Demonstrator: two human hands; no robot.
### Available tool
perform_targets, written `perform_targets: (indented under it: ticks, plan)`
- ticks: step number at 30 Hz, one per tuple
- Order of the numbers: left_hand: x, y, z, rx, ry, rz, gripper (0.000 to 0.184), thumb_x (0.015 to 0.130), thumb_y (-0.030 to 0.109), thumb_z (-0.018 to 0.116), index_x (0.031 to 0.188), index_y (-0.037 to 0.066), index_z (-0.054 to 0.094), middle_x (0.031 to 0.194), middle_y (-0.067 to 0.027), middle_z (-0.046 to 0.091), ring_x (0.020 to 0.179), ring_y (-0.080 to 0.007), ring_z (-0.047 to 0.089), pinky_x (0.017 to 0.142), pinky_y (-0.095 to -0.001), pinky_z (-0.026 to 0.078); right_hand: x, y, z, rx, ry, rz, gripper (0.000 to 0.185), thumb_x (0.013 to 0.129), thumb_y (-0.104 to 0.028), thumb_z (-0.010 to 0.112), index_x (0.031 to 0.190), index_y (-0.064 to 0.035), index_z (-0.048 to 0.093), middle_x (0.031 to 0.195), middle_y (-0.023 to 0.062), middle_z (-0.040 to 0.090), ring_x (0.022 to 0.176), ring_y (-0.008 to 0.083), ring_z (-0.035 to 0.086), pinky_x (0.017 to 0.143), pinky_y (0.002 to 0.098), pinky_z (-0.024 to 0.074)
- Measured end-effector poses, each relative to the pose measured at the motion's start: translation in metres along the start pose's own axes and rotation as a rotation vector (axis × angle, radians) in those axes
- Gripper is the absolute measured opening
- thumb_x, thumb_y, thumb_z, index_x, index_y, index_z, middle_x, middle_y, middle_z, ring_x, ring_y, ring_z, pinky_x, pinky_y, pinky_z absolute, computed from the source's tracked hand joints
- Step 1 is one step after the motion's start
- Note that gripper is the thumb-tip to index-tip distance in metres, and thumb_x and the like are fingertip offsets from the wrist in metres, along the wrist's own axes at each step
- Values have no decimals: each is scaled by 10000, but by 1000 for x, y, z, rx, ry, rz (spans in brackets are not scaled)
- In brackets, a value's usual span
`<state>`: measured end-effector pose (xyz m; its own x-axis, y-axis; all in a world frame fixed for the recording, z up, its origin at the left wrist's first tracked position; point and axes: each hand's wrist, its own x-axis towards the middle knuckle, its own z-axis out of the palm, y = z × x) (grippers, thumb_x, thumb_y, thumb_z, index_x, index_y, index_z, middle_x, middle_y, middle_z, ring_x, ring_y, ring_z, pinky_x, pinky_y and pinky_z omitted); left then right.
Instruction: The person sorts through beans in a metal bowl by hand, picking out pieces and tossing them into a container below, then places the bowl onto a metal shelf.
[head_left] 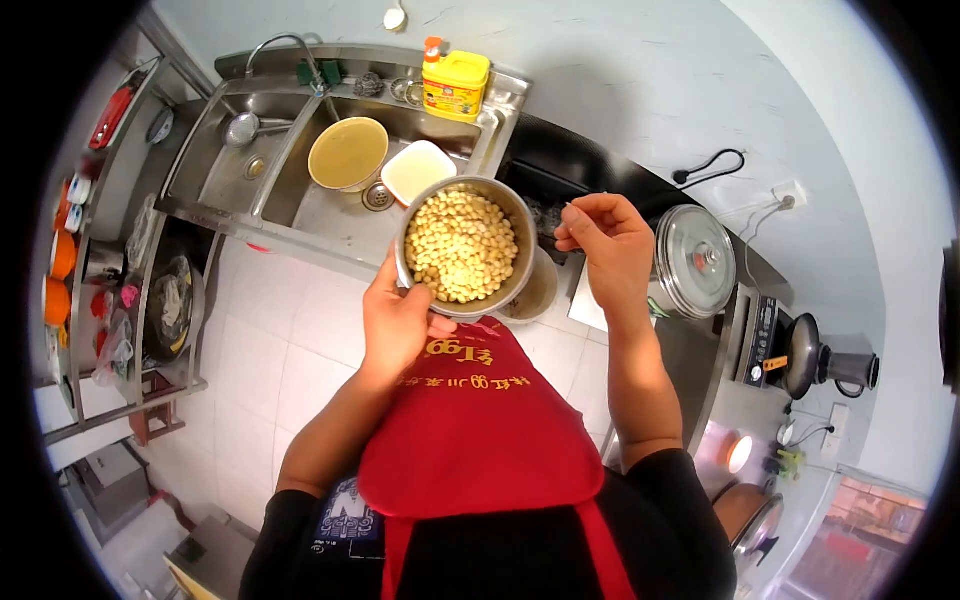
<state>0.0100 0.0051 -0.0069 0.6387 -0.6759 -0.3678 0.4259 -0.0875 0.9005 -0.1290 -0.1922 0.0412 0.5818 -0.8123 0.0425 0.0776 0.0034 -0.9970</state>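
A round metal pot (526,235) full of pale yellow beans (461,246) is held up by my left hand (398,315), whose fingers wrap its near left rim and side. To the right of the pot, my right hand (607,235) is raised with thumb and fingertips pinched together. Whether anything small sits between those fingertips is hard to make out. Partly behind the pot's lower right side shows another round container (541,290).
Beyond the pot lies a double sink (250,215) with a yellow bowl (348,153), a white square bowl (419,170) and a faucet (283,38). A yellow jug (457,87) stands behind. At right are a lidded steel pot (697,257) and an induction cooker (764,335); shelves (140,290) stand left.
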Motion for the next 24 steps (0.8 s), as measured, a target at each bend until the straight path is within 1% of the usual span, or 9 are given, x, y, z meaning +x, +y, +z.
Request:
perform_targets:
  ticks: [1, 6, 8, 10, 14, 16, 19, 22, 24]
  plan:
    - [-1, -1, 3, -40, 55, 43, 617, 898, -69, 430, 1504, 44, 404, 947, -186, 708, 537, -205, 683, 465, -291, 584, 2, 13, -15, -118, 53, -35, 98, 946, -60, 691, 1007, 13, 664, 881, 73, 697, 740, 133, 683, 678, 256, 581]
    - [-1, -4, 2, -1, 90, 79, 593, 894, -69, 441, 1482, 5, 418, 935, -186, 710, 529, -199, 680, 451, -284, 579, 10, 83, -88, -884, 25, -98, 149, 912, -80, 690, 1020, 19, 717, 839, 106, 736, 738, 152, 692, 700, 293, 556]
    - [0, -5, 3, -7, 88, 83, 590, 890, -72, 441, 1475, -2, 423, 942, -189, 709, 524, -198, 677, 448, -279, 579, 13, 94, -98, -982, 35, -104, 172, 893, -105, 692, 1016, 7, 734, 814, 137, 736, 729, 182, 700, 702, 306, 541]
    - [-2, -4, 7, -4, 78, 93, 587, 886, -71, 444, 1470, -9, 427, 958, -192, 707, 519, -196, 674, 446, -279, 579, 17, 99, -105, -1127, 77, -154, 172, 891, -129, 659, 997, -20, 738, 889, 179, 725, 810, 353, 700, 756, 382, 546]
    - [-5, -1, 12, 26, 79, 95, 594, 880, -71, 434, 1471, -13, 416, 980, -195, 704, 537, -194, 681, 461, -278, 585, 10, 66, -86, -1064, 96, -53, 186, 887, -121, 709, 1024, 2, 736, 806, 142, 734, 731, 199, 708, 694, 288, 532]
    - [-5, -2, 11, 32, 84, 99, 598, 878, -73, 427, 1472, -14, 411, 985, -195, 703, 545, -193, 684, 466, -278, 587, -6, 38, -54, -750, 39, -117, 184, 882, -148, 735, 979, 9, 736, 834, 152, 736, 721, 203, 703, 693, 294, 535]
    - [-5, -4, 9, 4, 30, 40, 706, 904, -90, 411, 1580, 65, 276, 1055, -197, 678, 562, -190, 681, 492, -285, 579, -20, 14, -3, -711, -57, -353, 166, 896, -132, 717, 994, 1, 729, 916, 174, 736, 769, 263, 715, 724, 326, 553]
    - [-6, -8, 11, -33, 7, 53, 719, 897, -88, 397, 1586, 71, 262, 1033, -194, 683, 560, -186, 680, 492, -289, 579, -16, 24, 32, -849, -122, -612, 192, 903, -59, 643, 1077, -4, 701, 963, 180, 718, 823, 337, 708, 755, 382, 566]
    - [-6, -10, 11, -39, 4, 70, 729, 896, -82, 382, 1593, 79, 242, 992, -195, 688, 556, -181, 677, 494, -289, 579, -13, 26, 48, -945, -158, -557, 204, 897, -44, 611, 1085, -3, 678, 973, 180, 706, 846, 365, 697, 763, 407, 566]
